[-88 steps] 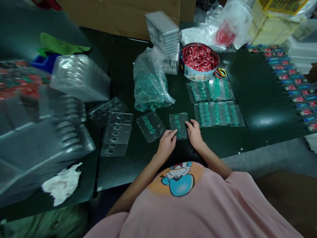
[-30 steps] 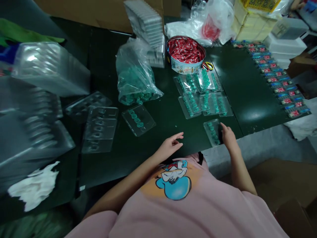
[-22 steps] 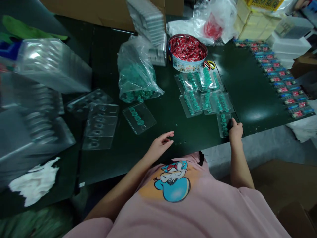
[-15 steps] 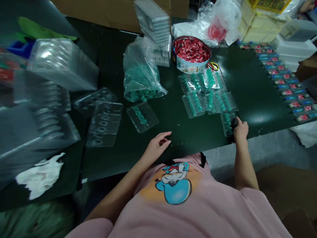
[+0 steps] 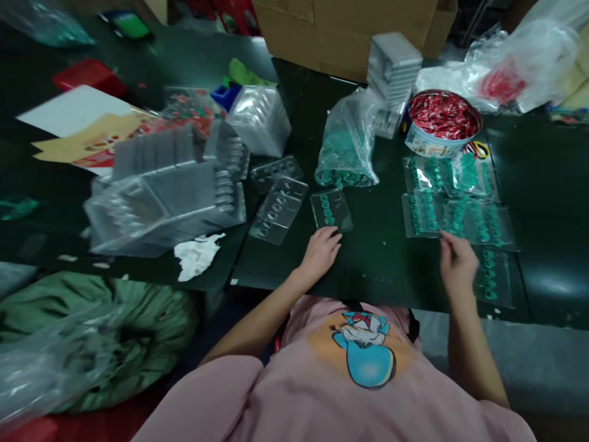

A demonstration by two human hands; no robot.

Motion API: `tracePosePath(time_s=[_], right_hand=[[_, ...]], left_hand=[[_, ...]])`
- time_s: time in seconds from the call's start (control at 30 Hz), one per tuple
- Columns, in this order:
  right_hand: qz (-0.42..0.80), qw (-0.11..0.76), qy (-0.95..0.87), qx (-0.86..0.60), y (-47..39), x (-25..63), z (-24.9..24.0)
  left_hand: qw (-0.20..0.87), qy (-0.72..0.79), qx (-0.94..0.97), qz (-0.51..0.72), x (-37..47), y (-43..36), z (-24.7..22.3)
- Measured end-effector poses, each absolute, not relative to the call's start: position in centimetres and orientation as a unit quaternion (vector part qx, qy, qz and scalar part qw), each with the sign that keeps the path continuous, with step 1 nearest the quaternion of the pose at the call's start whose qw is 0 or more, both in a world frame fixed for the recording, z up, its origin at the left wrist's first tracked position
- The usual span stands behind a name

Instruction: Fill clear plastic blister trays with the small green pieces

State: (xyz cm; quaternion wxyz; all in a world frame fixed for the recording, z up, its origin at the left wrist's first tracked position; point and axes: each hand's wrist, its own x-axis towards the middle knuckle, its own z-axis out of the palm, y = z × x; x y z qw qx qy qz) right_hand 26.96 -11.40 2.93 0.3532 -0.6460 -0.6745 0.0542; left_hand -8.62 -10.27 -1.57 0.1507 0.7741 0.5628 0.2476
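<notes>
My left hand (image 5: 323, 250) rests at the near edge of a clear plastic tray (image 5: 345, 215) that holds a row of green pieces (image 5: 327, 209). Its fingers are stretched forward and overlap the tray's edge, not wrapped round it. My right hand (image 5: 458, 263) is over the table's right part with loosely bent fingers and nothing visible in them. Just to its right lies another clear tray (image 5: 504, 279) with green pieces. Beyond the hand, several filled trays (image 5: 430, 215) lie in rows, some overlapping. A clear bag (image 5: 345, 147) of green pieces lies open behind the left tray.
Two clear trays (image 5: 283, 209) lie left of my left hand. Further left are stacked clear trays (image 5: 175, 196) and a crumpled white tissue (image 5: 197, 255). At the back stand a round tin (image 5: 426, 144) of red packets, scissors (image 5: 481, 149) and a tray stack (image 5: 393, 67).
My right hand has left the nearest filled tray on the right and moved left. My left hand has reached forward to the tray by the bag. The view has swung left.
</notes>
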Motion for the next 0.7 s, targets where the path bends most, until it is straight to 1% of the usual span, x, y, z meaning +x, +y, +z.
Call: tracePosePath(time_s=[0.13, 0.2, 0.27, 0.37, 0.43, 0.5, 0.6, 0.7], right_hand=[[0.206, 0.341, -0.764, -0.508, -5.5, 17.5, 2.7], [0.237, 0.323, -0.788, -0.468, -1.8, 13.9, 2.0], [0.234, 0.294, -0.801, -0.466, 1.7, 11.0, 1.2], [0.206, 0.206, -0.82, -0.493, 5.9, 7.7, 0.6], [0.184, 0.144, -0.823, -0.518, 7.6, 6.3, 0.5], [0.16, 0.111, -0.812, -0.55, 8.6, 5.5, 0.4], [0.153, 0.125, -0.794, -0.575, 8.9, 5.6, 0.2], [0.209, 0.212, -0.766, -0.57, 8.3, 6.8, 0.1]], left_hand=[[0.167, 0.528, 0.801, 0.227, -6.3, -11.7, -2.3], [0.166, 0.508, 0.815, 0.223, -5.5, -12.1, -2.3], [0.164, 0.489, 0.828, 0.221, -5.1, -12.3, -2.3], [0.167, 0.457, 0.844, 0.224, -5.2, -12.1, -2.2], [0.175, 0.44, 0.851, 0.228, -5.6, -12.0, -2.2], [0.193, 0.43, 0.849, 0.237, -6.1, -11.8, -2.1], [0.242, 0.437, 0.822, 0.272, -7.0, -11.4, -1.4], [0.284, 0.488, 0.751, 0.341, -7.7, -10.0, -0.1]])
